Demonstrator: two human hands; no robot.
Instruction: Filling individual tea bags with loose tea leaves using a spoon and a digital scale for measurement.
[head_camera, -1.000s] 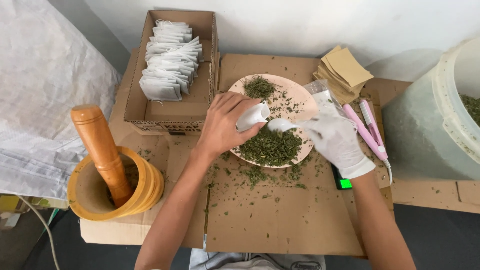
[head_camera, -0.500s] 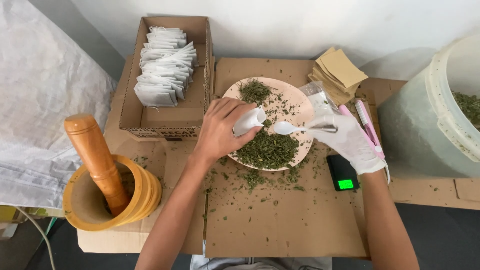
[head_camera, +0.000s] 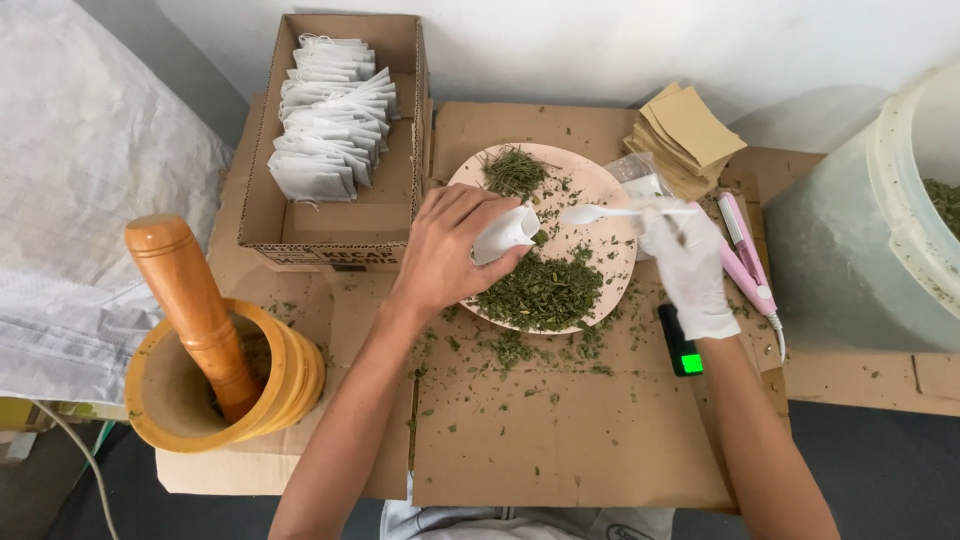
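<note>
Over on your far left there's the wooden mortar (head_camera: 215, 385) with its pestle (head_camera: 190, 300) leaning in it, and behind that the cardboard box (head_camera: 345, 225) stacked with white filter bags (head_camera: 330, 120). Your bare left hand (head_camera: 445, 250) is curled around a small white bag (head_camera: 505, 232), pinching it so the mouth gapes right over the pink plate (head_camera: 600, 190) of dried green herb (head_camera: 540, 290). Your gloved right hand (head_camera: 690, 265) has its fingers closed on a white plastic spoon (head_camera: 600, 213), bowl hanging above the plate just right of the bag, with the little scale (head_camera: 680, 345), pink sealer (head_camera: 745, 255), brown envelopes (head_camera: 685, 135) and the big tub (head_camera: 880, 220) off to the right.
</note>
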